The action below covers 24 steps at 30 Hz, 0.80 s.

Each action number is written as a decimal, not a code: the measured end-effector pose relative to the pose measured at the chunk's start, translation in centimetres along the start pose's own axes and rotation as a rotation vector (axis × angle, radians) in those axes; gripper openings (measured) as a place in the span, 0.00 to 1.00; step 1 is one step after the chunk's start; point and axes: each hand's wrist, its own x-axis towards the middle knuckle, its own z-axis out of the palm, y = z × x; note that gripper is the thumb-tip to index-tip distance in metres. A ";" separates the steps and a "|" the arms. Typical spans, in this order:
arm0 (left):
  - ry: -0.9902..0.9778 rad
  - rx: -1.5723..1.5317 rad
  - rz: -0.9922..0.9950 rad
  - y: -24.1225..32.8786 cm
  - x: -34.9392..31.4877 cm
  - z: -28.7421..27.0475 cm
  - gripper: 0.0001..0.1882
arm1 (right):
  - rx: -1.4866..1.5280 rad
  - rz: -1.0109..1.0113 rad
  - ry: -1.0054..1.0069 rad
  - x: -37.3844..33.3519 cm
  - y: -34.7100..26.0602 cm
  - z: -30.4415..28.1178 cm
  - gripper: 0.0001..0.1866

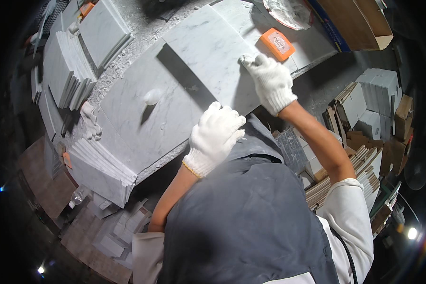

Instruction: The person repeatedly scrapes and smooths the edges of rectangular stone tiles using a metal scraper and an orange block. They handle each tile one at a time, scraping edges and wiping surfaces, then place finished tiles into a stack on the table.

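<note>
A white-and-grey marble tile (206, 49) lies over the pale marble worktop (128, 113), and a dark shadow runs along its left edge. My left hand (214, 139), in a white knitted glove, is at the tile's near corner with its fingers bent and slightly apart; nothing shows in it. Farther right, my right hand (271, 83), gloved alike, rests on the tile with its fingers curled in. Whatever those fingers may hold is hidden. Just beyond that hand sits an orange box (278, 44) with a pale label.
A small white rounded object (151, 97) stands on the worktop. Stacked marble tiles (71, 71) line the left, with another stack (102, 170) at the near left. White rubble (116, 71) covers a strip between. A cardboard box (355, 23) is at the far right; cartons (378, 90) stand below.
</note>
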 end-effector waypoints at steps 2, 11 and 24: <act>-0.023 0.026 0.001 -0.1 -0.3 -0.5 0.15 | 0.215 0.176 -0.206 -0.3 -0.3 0.6 0.17; -0.037 0.031 0.011 -0.9 -2.2 -2.7 0.17 | -0.076 -0.049 -0.190 -1.2 -0.7 0.3 0.13; 0.005 -0.080 0.116 -2.9 -3.5 -4.5 0.18 | -0.104 0.267 -0.469 0.0 -2.7 -2.2 0.23</act>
